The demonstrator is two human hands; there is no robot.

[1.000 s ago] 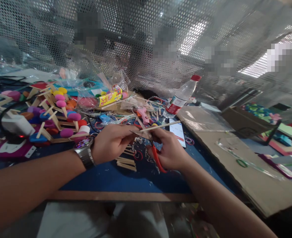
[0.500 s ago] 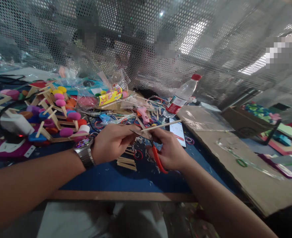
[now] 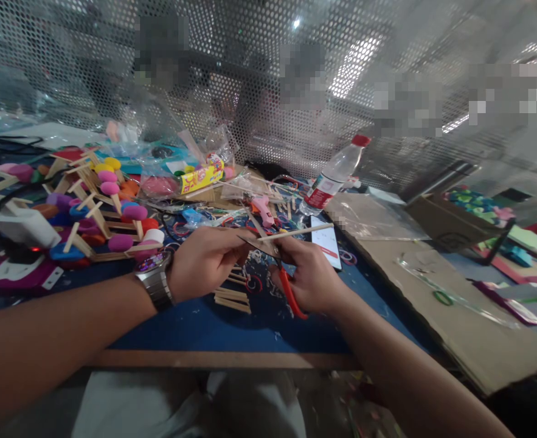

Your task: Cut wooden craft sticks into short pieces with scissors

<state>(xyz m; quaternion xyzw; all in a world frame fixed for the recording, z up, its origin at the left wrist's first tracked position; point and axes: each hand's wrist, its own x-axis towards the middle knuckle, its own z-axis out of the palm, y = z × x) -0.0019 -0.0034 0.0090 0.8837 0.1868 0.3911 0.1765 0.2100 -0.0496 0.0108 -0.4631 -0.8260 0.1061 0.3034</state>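
My right hand (image 3: 314, 274) is closed on a pair of scissors (image 3: 290, 295) with orange handles; the blades point left, toward my other hand. A thin wooden stick (image 3: 307, 232) lies across the blades and sticks out to the right above my right fingers. My left hand (image 3: 202, 261), with a metal watch (image 3: 155, 277) on its wrist, is closed in a pinch at the stick's left end, where its fingers hide the grip. Under the hands, several short cut sticks (image 3: 232, 300) lie in a row on the blue table (image 3: 181, 331).
Colourful foam-and-stick pieces (image 3: 108, 213) crowd the left, beside a purple power strip (image 3: 19, 274). Behind my hands are a pink glue gun (image 3: 263, 210), a bottle (image 3: 334, 176) and a phone (image 3: 325, 243). Cardboard (image 3: 414, 292) covers the right side. Perforated metal (image 3: 250, 79) stands behind.
Almost nothing differs. Both hands, the scissors and the stick keep the same pose, and the view has shifted very slightly.
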